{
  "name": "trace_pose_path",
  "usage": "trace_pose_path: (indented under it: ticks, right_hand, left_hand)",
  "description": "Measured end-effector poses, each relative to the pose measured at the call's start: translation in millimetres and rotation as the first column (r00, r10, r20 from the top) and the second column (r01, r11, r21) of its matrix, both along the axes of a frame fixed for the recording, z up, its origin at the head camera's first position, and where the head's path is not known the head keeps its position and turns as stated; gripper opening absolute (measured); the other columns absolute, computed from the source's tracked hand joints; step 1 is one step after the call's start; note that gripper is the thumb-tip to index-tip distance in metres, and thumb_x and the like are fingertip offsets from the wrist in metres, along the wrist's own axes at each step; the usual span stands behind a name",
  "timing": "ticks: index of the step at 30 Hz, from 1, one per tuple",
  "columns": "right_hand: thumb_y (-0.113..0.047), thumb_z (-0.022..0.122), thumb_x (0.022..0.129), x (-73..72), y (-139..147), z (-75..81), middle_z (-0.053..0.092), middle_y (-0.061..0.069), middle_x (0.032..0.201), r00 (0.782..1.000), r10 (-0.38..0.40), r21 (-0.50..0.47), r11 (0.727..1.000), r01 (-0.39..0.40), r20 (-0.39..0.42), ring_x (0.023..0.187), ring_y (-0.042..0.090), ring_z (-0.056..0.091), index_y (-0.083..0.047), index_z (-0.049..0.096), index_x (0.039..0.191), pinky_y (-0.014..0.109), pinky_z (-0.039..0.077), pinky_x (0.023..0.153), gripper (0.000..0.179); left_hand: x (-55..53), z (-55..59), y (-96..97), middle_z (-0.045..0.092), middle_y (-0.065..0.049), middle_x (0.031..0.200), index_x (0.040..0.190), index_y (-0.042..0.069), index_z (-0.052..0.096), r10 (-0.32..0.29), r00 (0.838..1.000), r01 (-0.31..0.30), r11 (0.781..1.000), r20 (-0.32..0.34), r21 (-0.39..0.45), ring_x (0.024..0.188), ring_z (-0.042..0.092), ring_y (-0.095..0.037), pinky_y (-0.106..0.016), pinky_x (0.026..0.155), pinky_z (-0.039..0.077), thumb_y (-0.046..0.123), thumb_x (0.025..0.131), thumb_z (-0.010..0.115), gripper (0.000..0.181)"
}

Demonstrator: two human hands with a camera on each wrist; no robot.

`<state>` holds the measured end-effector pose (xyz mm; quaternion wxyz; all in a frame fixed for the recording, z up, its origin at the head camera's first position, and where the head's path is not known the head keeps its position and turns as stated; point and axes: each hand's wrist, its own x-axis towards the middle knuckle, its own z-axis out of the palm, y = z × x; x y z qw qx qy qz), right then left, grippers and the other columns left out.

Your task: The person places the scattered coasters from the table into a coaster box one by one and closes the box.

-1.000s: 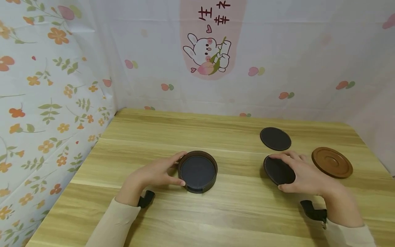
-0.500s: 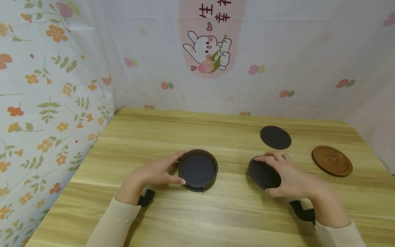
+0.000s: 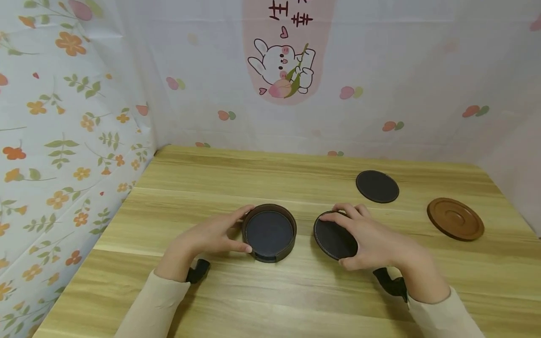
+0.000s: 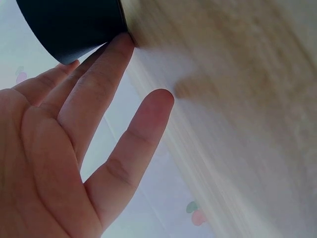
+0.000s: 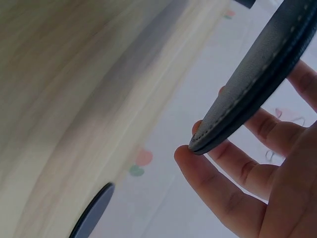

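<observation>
A round dark coaster holder (image 3: 286, 251) with a notch in its front wall stands mid-table, a black coaster (image 3: 269, 233) lying inside. My left hand (image 3: 216, 234) holds its left side, fingers behind and thumb at the front edge; in the left wrist view the fingers (image 4: 94, 89) touch its wall (image 4: 79, 29), with one digit apart. Just right of the holder, my right hand (image 3: 372, 239) grips a black stitched coaster (image 3: 335, 237) by its edge, tilted above the table. The right wrist view shows that coaster (image 5: 252, 84) off the tabletop, fingertips at its rim.
Another black coaster (image 3: 377, 186) lies flat at the back right. Beside it is a round brown wooden disc (image 3: 455, 219) with concentric grooves. Patterned cloth (image 3: 380, 94) hangs behind the table, and floral cloth (image 3: 76, 141) borders its left side.
My right hand has carried its coaster leftward, from near the other coaster and wooden disc to beside the holder. The left hand and holder stay in place; the head view has shifted slightly.
</observation>
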<state>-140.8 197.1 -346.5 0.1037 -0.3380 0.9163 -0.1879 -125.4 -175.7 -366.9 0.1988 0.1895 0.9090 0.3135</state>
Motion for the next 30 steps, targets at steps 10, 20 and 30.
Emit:
trace_pose_path:
  ticks: [10,20,30]
  right_hand:
    - [-0.026,0.081,0.067,-6.9,-31.2,5.1,0.035,0.007,0.151,0.996,0.081,0.02,0.996,-0.081,0.024,0.126,0.03,0.036,-0.032,0.045,0.145,0.039,0.049,0.084,0.087]
    - [-0.024,0.079,0.069,-13.9,-66.7,7.4,0.034,0.005,0.151,0.987,0.151,-0.015,0.989,-0.15,0.063,0.126,0.027,0.034,-0.035,0.046,0.144,0.04,0.048,0.087,0.083]
    - [-0.029,0.079,0.069,-18.3,-99.1,9.8,0.032,0.006,0.153,0.978,0.206,0.002,0.978,-0.206,0.028,0.127,0.025,0.034,-0.032,0.047,0.144,0.039,0.049,0.09,0.082]
  left_hand:
    - [-0.4,0.3,1.4,0.044,-0.007,0.155,0.16,0.022,0.021,-0.007,1.0,0.007,1.0,-0.002,0.018,0.142,0.044,-0.028,-0.052,0.117,0.034,0.048,0.08,0.08,0.102]
    - [1.8,0.2,-0.3,0.047,-0.007,0.153,0.16,0.022,0.022,0.008,1.0,-0.008,1.0,-0.011,-0.015,0.142,0.044,-0.029,-0.053,0.116,0.035,0.052,0.08,0.078,0.102]
    - [0.2,-0.2,-0.6,0.047,-0.007,0.153,0.16,0.02,0.023,-0.016,0.999,0.015,1.0,-0.029,-0.006,0.141,0.045,-0.029,-0.054,0.115,0.036,0.052,0.081,0.078,0.101]
